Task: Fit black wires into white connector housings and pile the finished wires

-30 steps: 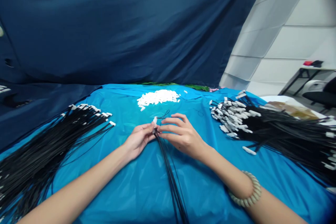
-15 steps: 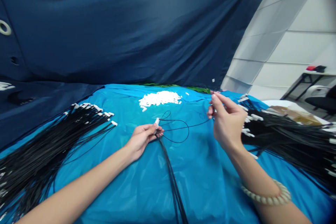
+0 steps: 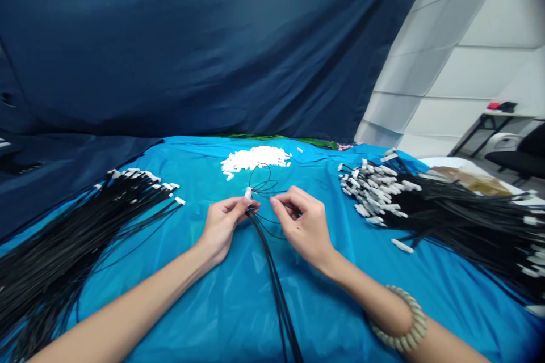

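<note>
My left hand (image 3: 225, 221) pinches a small white plastic piece (image 3: 248, 193), held upright between thumb and fingers, where black cords (image 3: 272, 266) meet it. From there the cords run down toward me over the blue cover. Thin black loops (image 3: 264, 184) of cord stand out from the white piece, above and to its right. Just right of these loops, my right hand (image 3: 304, 224) is closed in a pinch on the thin black cord, its fingertips near the left hand. The exact grip point is hidden by the fingers.
A pile of loose white pieces (image 3: 255, 159) lies at the back of the blue cover (image 3: 204, 306). Bundles of white-tipped black cords lie on the left (image 3: 72, 238) and on the right (image 3: 451, 221). A dark blue curtain (image 3: 213, 45) hangs behind.
My right hand has come left and slightly down, from beside the right bundle to near my left hand. The cord between them has slackened into smaller loops. My left hand keeps its pinch.
</note>
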A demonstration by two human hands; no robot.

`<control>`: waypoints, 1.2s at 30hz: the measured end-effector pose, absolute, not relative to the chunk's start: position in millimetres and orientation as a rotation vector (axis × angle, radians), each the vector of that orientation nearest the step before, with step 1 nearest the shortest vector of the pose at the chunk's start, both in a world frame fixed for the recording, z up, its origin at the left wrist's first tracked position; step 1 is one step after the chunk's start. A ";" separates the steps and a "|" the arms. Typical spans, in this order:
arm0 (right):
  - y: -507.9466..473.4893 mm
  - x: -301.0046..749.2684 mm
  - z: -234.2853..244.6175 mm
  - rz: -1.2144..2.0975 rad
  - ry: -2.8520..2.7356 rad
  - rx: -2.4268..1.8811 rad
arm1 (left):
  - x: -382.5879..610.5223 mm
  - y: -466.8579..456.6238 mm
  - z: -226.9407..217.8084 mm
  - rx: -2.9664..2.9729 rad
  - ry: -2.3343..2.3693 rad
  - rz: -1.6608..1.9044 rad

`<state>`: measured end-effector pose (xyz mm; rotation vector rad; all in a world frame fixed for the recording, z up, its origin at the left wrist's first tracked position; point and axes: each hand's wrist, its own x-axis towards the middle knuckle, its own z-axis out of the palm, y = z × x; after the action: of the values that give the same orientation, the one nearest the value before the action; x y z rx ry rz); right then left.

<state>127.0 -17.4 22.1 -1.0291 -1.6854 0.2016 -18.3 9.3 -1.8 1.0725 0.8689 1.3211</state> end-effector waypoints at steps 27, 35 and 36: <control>-15.3 131.5 16.6 -0.098 -1.824 -0.943 | -18.2 7.1 -4.2 1.196 0.934 1.258; -13.1 133.0 20.2 0.452 -2.009 -0.848 | -18.7 7.1 -2.4 1.189 0.910 1.162; -12.7 133.3 20.5 0.491 -2.003 -0.850 | -18.7 7.0 -2.3 1.180 0.909 1.161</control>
<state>133.3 -12.7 20.5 -0.8501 -2.0031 0.4907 -18.7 7.0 -2.3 1.1799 0.9086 1.1606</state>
